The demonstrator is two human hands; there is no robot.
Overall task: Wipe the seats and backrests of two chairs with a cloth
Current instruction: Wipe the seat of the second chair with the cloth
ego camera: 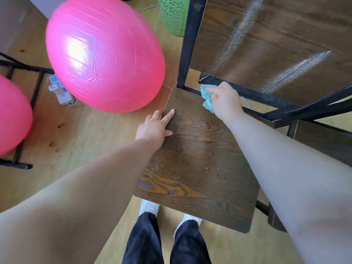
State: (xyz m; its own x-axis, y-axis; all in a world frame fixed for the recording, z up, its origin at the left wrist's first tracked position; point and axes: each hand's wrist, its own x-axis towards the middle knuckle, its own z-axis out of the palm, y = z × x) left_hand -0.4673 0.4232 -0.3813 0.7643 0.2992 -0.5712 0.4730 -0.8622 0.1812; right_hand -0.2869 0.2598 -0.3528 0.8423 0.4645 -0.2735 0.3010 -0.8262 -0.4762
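Gripping teal cloth [207, 96] in right hand [224, 100] at seat [200, 159] rear, left hand [155, 126] flat on edge

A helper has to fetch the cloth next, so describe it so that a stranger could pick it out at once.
Start at the dark wooden chair seat in the middle of the view. At its far edge, just before the black metal frame, the right hand grips a small crumpled cloth. It is pale blue-green and soft, against dark wood and black metal all around.
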